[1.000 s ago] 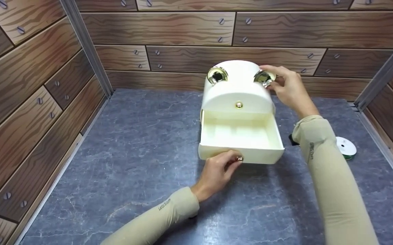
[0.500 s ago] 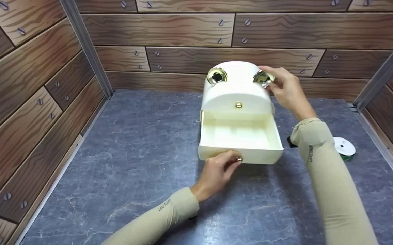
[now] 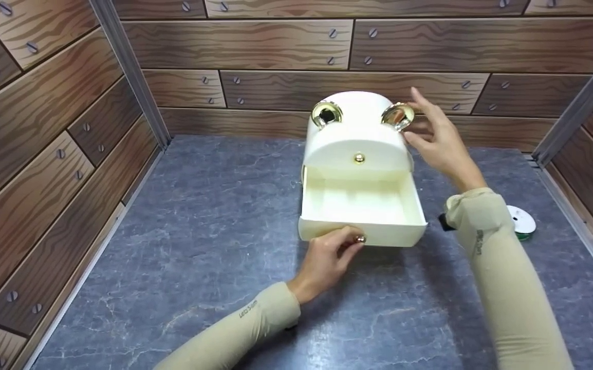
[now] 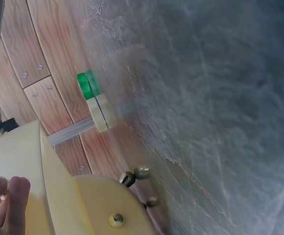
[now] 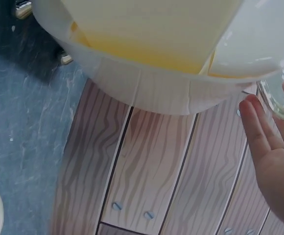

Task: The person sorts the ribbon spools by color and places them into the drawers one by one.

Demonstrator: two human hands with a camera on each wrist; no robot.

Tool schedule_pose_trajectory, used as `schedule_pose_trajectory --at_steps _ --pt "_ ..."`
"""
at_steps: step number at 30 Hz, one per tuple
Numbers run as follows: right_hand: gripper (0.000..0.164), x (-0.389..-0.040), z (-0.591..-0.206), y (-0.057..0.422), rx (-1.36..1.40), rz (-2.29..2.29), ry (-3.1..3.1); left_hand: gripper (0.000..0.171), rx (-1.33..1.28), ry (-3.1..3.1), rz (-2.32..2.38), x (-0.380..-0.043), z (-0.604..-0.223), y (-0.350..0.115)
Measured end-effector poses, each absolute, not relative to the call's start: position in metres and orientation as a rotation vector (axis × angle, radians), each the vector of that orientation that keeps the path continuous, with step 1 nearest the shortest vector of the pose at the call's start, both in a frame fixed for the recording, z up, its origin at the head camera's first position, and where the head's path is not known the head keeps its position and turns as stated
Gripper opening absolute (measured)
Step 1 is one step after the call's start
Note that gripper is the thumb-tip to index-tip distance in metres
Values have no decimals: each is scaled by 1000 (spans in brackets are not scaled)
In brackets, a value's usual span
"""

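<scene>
A cream-white box [image 3: 363, 115] with a rounded top and two shiny gold ear-like pieces stands toward the back in the head view. Its lower drawer [image 3: 396, 235] is pulled out, with nothing seen inside. My left hand [image 3: 325, 264] pinches the gold knob [image 3: 360, 239] on the drawer front between thumb and fingers. Beside the right gold ear [image 3: 398, 116], my right hand [image 3: 443, 146] has its fingers extended and spread. Its thumb is close to the box's side; whether it touches, I cannot tell. A second gold knob [image 3: 359, 158] sits on the upper front, above the drawer.
A white spool with green ribbon [image 3: 522, 222] lies right of the box, partly behind the right sleeve. The left wrist view shows the green spool [image 4: 88, 84] beside a pale one [image 4: 102, 112]. Wood-patterned walls [image 3: 255, 43] enclose the blue-grey marbled surface [image 3: 199, 231].
My right hand has let go of the right gold ear, its fingers spreading and moving slightly away. My left hand keeps its pinch on the knob; the drawer stays where it was.
</scene>
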State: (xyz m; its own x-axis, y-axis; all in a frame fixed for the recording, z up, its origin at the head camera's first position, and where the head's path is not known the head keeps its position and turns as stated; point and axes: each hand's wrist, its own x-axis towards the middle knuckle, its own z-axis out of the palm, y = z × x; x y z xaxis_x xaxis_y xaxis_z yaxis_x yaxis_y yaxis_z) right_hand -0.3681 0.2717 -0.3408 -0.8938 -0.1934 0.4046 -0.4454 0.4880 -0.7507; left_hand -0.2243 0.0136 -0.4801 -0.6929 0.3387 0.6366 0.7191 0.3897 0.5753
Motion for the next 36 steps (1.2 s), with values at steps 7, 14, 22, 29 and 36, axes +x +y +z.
schedule_pose_trajectory --at_steps 7,14,22,29,36 --pt "78 -353 -372 310 518 1298 -2555 11 -908 -2238 -1234 -225 -481 14" --pt "82 -343 -417 363 405 1109 -2798 10 -912 -2208 -1206 -226 -480 13" --pt "96 -338 -465 411 155 965 -2986 10 -921 -2221 -1236 -226 -481 14" --pt "100 -336 -481 429 135 848 -3066 10 -912 -2225 -1232 -225 -480 14" --pt "109 -337 -487 433 121 914 -3123 11 -909 -2238 -1236 -225 -480 14"
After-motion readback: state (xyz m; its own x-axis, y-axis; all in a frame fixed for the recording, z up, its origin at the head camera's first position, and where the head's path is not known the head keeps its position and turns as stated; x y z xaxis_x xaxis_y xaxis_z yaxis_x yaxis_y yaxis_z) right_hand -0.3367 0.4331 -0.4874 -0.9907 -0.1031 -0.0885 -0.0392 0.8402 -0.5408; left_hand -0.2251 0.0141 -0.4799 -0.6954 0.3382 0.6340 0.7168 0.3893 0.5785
